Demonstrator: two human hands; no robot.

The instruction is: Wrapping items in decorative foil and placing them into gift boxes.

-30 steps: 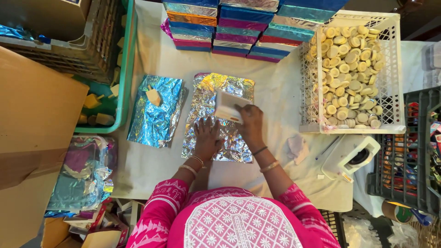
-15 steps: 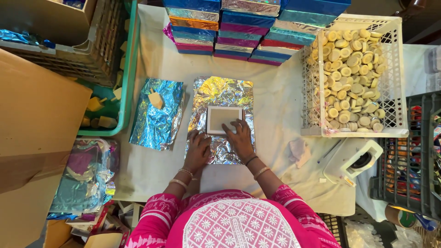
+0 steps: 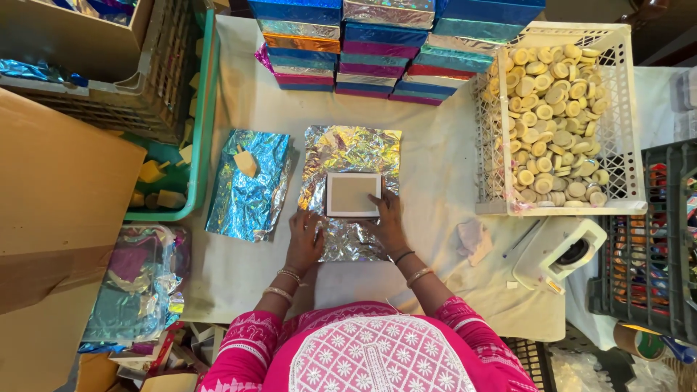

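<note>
A crinkled silver foil sheet (image 3: 350,156) lies flat on the white cloth-covered table (image 3: 435,181). On its middle rests a small flat rectangular box (image 3: 353,194), grey with a white border. My right hand (image 3: 388,223) touches the box's lower right corner with its fingertips. My left hand (image 3: 303,239) presses flat on the foil's lower left part, just beside the box. Neither hand is closed around anything.
A blue foil sheet (image 3: 249,183) with a small tan block on it lies to the left. Stacked foil-wrapped boxes (image 3: 377,43) line the far edge. A white crate (image 3: 624,131) of round tan pieces stands right, a tape dispenser (image 3: 557,252) below it. A green basket (image 3: 190,167) sits left.
The box came down from my right hand onto the foil's middle. Both hands drew back toward me and now rest at the box's lower edge and on the foil.
</note>
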